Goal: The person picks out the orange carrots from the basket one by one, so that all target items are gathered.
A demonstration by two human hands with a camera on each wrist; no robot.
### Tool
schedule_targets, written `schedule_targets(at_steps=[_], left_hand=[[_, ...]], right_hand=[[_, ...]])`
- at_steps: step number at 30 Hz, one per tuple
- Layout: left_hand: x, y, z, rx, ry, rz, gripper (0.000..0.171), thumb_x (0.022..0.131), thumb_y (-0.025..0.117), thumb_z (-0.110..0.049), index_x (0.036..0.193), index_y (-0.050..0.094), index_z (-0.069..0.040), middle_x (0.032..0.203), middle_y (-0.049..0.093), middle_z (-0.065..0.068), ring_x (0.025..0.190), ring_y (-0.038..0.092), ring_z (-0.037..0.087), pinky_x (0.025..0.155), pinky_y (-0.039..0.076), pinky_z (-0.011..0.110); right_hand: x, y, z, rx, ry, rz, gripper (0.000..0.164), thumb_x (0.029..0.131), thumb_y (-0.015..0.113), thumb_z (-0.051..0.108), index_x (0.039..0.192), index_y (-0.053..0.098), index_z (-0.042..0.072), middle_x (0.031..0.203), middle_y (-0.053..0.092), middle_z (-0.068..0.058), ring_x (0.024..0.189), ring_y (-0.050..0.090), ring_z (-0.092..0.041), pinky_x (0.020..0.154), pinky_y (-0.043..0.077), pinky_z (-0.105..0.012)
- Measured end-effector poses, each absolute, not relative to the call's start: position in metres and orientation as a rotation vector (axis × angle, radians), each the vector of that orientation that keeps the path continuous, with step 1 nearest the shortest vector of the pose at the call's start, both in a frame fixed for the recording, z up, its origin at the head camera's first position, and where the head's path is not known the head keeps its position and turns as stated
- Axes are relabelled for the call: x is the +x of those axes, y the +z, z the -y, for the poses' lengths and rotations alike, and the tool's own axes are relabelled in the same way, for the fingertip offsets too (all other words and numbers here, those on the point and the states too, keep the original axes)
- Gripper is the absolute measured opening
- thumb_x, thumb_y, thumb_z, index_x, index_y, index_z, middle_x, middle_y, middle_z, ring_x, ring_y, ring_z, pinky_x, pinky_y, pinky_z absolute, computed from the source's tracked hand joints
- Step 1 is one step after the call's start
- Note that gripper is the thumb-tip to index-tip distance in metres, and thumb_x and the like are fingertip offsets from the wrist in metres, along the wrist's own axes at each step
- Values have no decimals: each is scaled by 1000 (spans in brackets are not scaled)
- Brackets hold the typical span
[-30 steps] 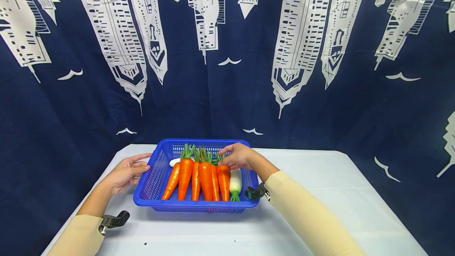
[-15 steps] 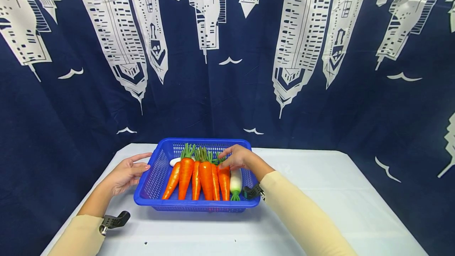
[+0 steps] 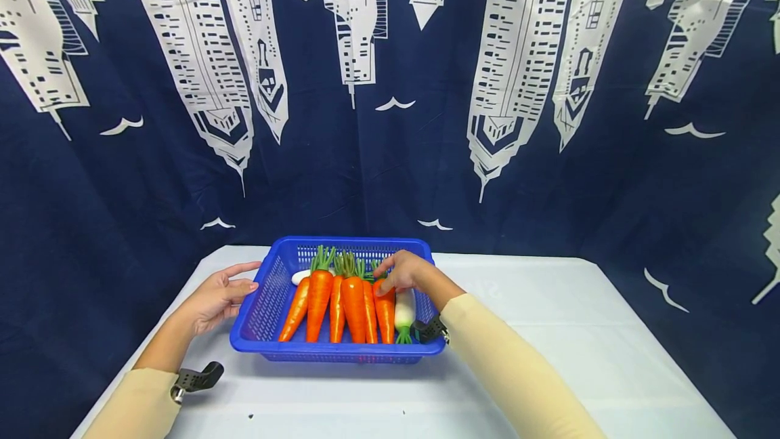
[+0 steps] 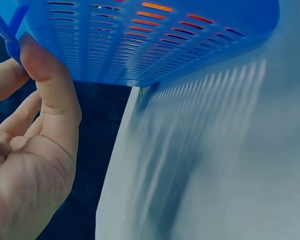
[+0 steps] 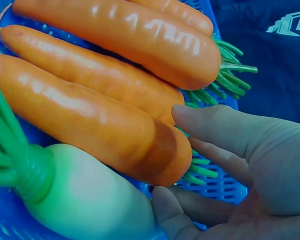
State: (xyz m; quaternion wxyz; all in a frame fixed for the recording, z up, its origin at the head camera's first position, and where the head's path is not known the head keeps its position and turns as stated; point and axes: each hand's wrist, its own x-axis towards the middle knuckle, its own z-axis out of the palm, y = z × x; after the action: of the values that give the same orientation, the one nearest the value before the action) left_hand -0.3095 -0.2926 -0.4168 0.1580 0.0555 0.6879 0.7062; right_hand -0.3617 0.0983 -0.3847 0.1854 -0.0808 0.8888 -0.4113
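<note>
A blue plastic basket (image 3: 244, 341) with slotted walls sits on the white table. Several orange carrots (image 3: 319, 307) with green tops lie side by side in it. My left hand (image 3: 214, 300) pinches the basket's left rim between thumb and finger; the left wrist view shows the thumb at the rim. Inside the basket, my right hand (image 3: 411, 271) grips the thick end of the rightmost carrot (image 5: 97, 120), thumb on one side and fingers on the other. Its fingertips also lie beside a white radish (image 5: 92, 195) with a green top. The farther fingers are partly hidden.
Another white vegetable (image 3: 300, 277) shows partly behind the carrots at the basket's back left. A dark blue curtain (image 3: 390, 175) with white building prints hangs behind the table (image 3: 536, 297).
My right hand has shifted slightly left and toward me, its thumb coming down beside the rightmost carrot. The left hand and the basket hold nearly still.
</note>
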Motion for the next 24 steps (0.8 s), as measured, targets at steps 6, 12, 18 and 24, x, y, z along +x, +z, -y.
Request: schedule_targets(at_steps=[6,12,18,24], left_hand=[[-310,-417,293,151,2023,-1959,75,102,62,-10,161,16,-3,97,74,-3,85,75,12,80,65,34],[-310,-418,293,164,2020,-1954,76,102,61,-9,161,15,-3,99,74,-3,87,75,12,81,65,35],[-311,-419,293,174,2031,-1942,75,102,61,-8,161,15,-3,100,74,-3,87,75,12,81,65,35],[-312,-420,294,167,2031,-1941,74,102,61,-8,161,16,-3,99,73,-3,86,74,12,81,65,35]], right_hand=[[-363,-388,-97,-244,-1096,-2552,44,72,89,1,115,77,5,102,67,-6,70,49,-13,59,48,-20],[-364,-390,-96,-259,-1019,-2602,45,71,89,2,115,78,8,86,61,0,63,42,-11,51,36,-17],[-363,-389,-95,-265,-1009,-2614,44,71,90,3,112,79,9,86,63,0,67,44,-12,53,38,-18],[-363,-389,-95,-257,-1078,-2595,43,71,90,1,112,79,7,94,68,-4,70,48,-13,54,42,-18]])
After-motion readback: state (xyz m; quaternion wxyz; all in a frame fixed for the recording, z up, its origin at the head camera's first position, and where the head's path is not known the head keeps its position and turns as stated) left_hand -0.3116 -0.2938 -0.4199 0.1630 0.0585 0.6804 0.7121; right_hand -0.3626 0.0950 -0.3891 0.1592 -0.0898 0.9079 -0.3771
